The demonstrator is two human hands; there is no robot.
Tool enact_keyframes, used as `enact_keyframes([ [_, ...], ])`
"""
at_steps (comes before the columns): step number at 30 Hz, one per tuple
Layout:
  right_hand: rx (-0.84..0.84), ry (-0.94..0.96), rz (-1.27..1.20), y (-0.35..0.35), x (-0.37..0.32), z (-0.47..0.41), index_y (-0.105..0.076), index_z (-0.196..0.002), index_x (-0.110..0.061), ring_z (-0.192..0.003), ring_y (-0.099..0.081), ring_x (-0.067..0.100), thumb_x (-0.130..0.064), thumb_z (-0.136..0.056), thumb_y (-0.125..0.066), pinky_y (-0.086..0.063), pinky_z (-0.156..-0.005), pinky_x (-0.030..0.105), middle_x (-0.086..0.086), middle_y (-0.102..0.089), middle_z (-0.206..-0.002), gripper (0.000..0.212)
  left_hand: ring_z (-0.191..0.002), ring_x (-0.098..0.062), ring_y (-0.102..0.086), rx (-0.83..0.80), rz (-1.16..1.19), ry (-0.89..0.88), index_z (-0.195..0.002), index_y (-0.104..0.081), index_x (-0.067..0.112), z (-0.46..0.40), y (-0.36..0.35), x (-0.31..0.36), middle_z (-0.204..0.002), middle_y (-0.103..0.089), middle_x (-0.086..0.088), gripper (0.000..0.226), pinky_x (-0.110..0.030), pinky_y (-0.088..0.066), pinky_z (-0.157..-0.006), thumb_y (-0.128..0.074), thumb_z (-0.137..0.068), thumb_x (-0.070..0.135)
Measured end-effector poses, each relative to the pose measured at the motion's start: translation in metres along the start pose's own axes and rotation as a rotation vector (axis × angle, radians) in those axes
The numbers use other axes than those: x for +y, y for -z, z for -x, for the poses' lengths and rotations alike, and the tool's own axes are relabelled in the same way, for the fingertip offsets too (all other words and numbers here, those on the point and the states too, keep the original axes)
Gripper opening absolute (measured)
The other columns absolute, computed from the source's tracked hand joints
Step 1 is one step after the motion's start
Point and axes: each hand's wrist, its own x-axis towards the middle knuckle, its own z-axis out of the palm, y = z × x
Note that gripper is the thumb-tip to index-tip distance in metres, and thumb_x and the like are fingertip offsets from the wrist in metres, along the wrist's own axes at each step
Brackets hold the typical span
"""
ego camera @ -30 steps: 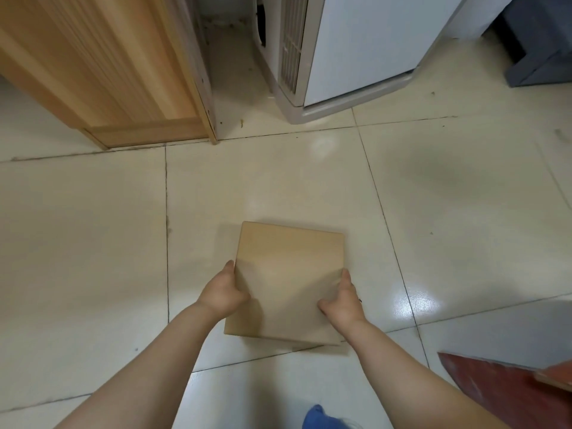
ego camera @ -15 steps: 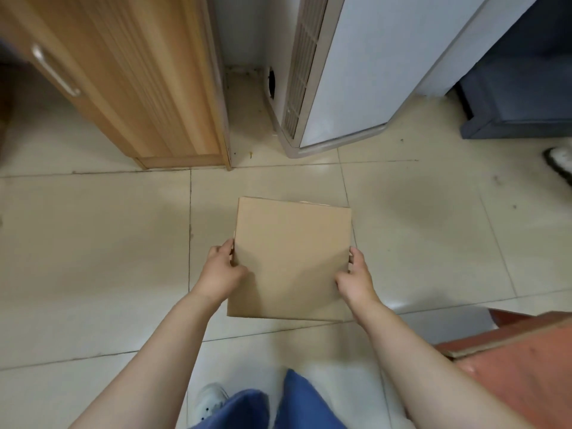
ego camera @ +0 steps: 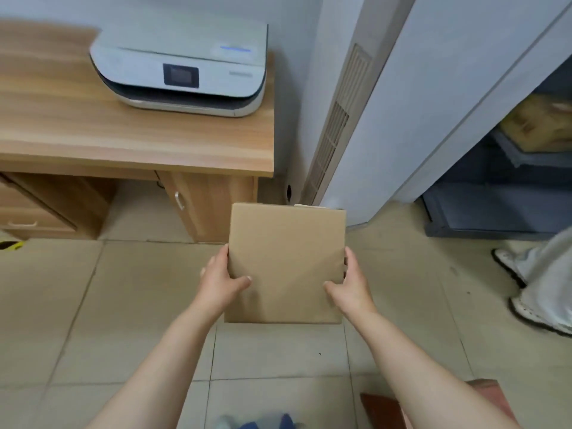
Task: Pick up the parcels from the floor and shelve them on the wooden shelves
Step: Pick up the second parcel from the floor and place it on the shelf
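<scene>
A flat brown cardboard parcel point(ego camera: 286, 261) is held up off the tiled floor in front of me, its plain face toward the camera. My left hand point(ego camera: 221, 281) grips its left edge, thumb on the front face. My right hand point(ego camera: 348, 281) grips its right edge the same way. Both forearms reach in from the bottom of the view. No wooden shelves are in sight.
A wooden desk point(ego camera: 139, 140) with a white printer point(ego camera: 182, 69) stands at the left. A tall white appliance point(ego camera: 418, 103) rises behind the parcel. A dark rack point(ego camera: 510, 193) holding a box is at the right. Another person's shoes point(ego camera: 532, 292) stand at the right edge. A red-brown object point(ego camera: 383, 411) lies bottom right.
The parcel has come up off the floor in both hands. My view has tilted upward, bringing the desk top, printer and the rack into sight.
</scene>
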Motion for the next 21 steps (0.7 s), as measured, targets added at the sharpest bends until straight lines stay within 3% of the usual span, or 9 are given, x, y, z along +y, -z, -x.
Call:
enact_keyframes([
  [6, 0.016, 0.142, -0.075, 0.032, -0.106, 0.048, -0.031, -0.136, -0.031, -0.115, -0.054, 0.019, -0.008, -0.064, -0.063, -0.049, -0.094, 0.043, -0.005, -0.052, -0.126, 0.082, -0.129, -0.028, -0.037, 0.083, 0.050, -0.076, -0.143, -0.029, 0.024, 0.046, 0.092, 0.058, -0.138, -0.043, -0.006, 0.090, -0.047, -0.036, -0.106, -0.076, -0.067, 0.018],
  [9, -0.010, 0.199, -0.097, 0.038, -0.146, 0.068, -0.026, -0.141, -0.026, -0.122, -0.047, 0.018, -0.005, -0.069, -0.064, -0.045, -0.100, 0.044, -0.004, -0.045, -0.133, 0.084, -0.123, -0.020, -0.043, 0.118, 0.109, -0.113, -0.142, -0.030, 0.025, 0.065, 0.132, 0.074, -0.138, -0.042, -0.003, 0.086, -0.038, -0.040, -0.101, -0.075, -0.070, 0.013],
  [12, -0.047, 0.231, -0.108, 0.040, -0.173, 0.085, -0.020, -0.143, -0.032, -0.125, -0.046, 0.022, -0.011, -0.069, -0.063, -0.044, -0.101, 0.048, -0.001, -0.038, -0.143, 0.088, -0.114, -0.013, -0.046, 0.160, 0.128, -0.157, -0.139, -0.033, 0.025, 0.081, 0.164, 0.082, -0.138, -0.045, -0.002, 0.080, -0.035, -0.042, -0.095, -0.074, -0.071, 0.012],
  [18, -0.080, 0.287, -0.133, 0.038, -0.213, 0.108, -0.016, -0.147, -0.026, -0.129, -0.040, 0.022, -0.010, -0.074, -0.067, -0.042, -0.103, 0.041, 0.005, -0.034, -0.145, 0.090, -0.109, -0.016, -0.053, 0.213, 0.144, -0.168, -0.137, -0.032, 0.036, 0.106, 0.215, 0.087, -0.130, -0.050, 0.000, 0.077, -0.045, -0.049, -0.093, -0.071, -0.072, 0.019],
  [21, -0.088, 0.295, -0.220, 0.038, -0.229, 0.119, -0.016, -0.147, -0.023, -0.127, -0.043, 0.024, -0.034, -0.068, -0.075, -0.042, -0.104, 0.045, 0.009, -0.035, -0.144, 0.099, -0.103, -0.017, -0.055, 0.228, 0.098, -0.188, -0.139, -0.027, 0.043, 0.114, 0.232, 0.089, -0.121, -0.050, -0.001, 0.075, -0.040, -0.047, -0.089, -0.065, -0.078, 0.022],
])
